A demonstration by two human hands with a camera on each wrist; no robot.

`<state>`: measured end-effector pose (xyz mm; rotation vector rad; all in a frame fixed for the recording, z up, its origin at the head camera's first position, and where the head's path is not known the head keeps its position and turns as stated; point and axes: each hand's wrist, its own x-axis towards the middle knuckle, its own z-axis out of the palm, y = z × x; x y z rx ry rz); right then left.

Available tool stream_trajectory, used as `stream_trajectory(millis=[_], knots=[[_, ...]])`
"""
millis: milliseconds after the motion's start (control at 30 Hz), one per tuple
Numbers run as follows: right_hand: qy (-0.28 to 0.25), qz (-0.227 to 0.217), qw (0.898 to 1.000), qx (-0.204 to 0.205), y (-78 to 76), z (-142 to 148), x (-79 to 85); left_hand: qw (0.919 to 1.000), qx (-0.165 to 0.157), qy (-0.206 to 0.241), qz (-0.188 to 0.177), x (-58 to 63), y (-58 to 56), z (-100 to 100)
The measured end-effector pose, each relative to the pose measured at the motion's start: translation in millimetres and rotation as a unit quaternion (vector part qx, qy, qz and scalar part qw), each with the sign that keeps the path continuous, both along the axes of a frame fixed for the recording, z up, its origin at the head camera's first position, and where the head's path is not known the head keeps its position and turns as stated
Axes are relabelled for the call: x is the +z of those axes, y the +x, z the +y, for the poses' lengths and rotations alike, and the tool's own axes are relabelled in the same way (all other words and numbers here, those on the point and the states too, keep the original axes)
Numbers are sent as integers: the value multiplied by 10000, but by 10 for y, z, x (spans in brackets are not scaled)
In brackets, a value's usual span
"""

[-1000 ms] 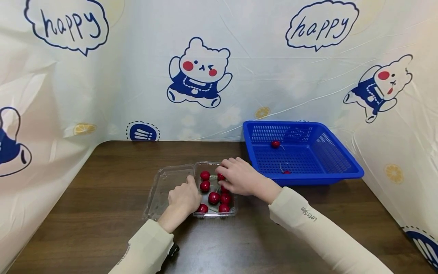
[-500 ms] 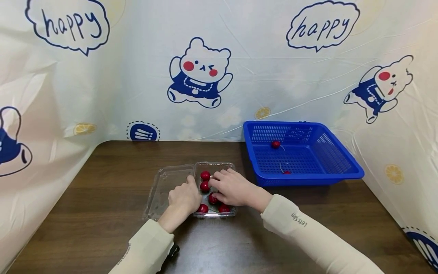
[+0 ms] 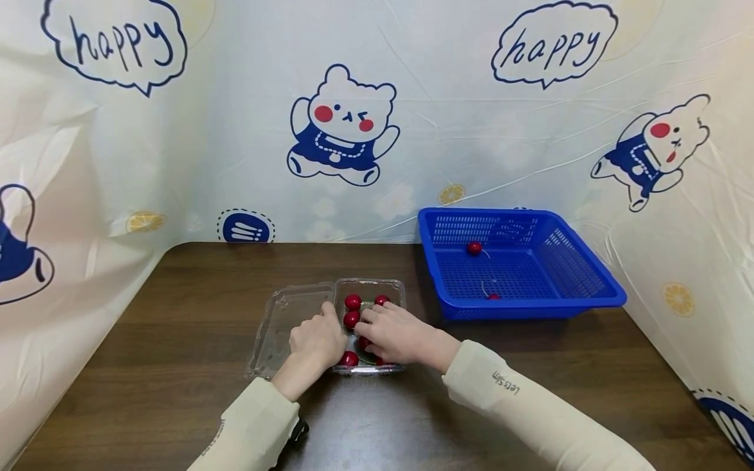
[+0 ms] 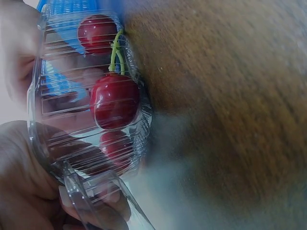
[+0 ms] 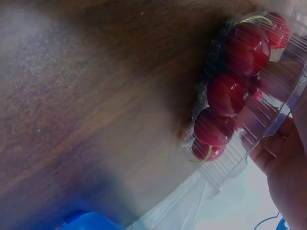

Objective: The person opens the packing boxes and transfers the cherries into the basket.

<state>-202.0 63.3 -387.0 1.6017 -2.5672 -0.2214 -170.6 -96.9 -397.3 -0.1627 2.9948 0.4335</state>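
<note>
Your left hand (image 3: 318, 335) gripped the clear box (image 3: 368, 370), centrally on the bench (image 3: 182, 327). The fingers of your right hand (image 3: 396, 332) curved among the cherries (image 3: 353, 302) inside; any pinch could not be confirmed. Selecting one appeared underway, next calling for a gentle grip. Since the earlier frame, that hand had shifted toward the bench's front edge, uncovering a far cherry (image 3: 381, 299).

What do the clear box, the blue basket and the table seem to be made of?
Clear box: likely thin, glossy plastic; see-through, ribbed, catching highlights.
Blue basket: probably molded plastic, slight sheen; slots pierce its walls.
Table: satin wood or wood-look laminate; brown grain shows.
</note>
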Motion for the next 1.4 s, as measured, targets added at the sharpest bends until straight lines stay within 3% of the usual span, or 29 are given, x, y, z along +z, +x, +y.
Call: stream_trajectory(millis=[267, 833, 1400], knots=[[-52, -479, 9988, 77, -2, -18, -34, 10000, -28, 14, 15, -2, 8, 2], [426, -1098, 9922, -400, 9, -86, 6, 10000, -12, 67, -6, 22, 16, -10], [561, -854, 9939, -412, 34, -115, 11, 10000, -36, 35, 3, 13, 14, -5]])
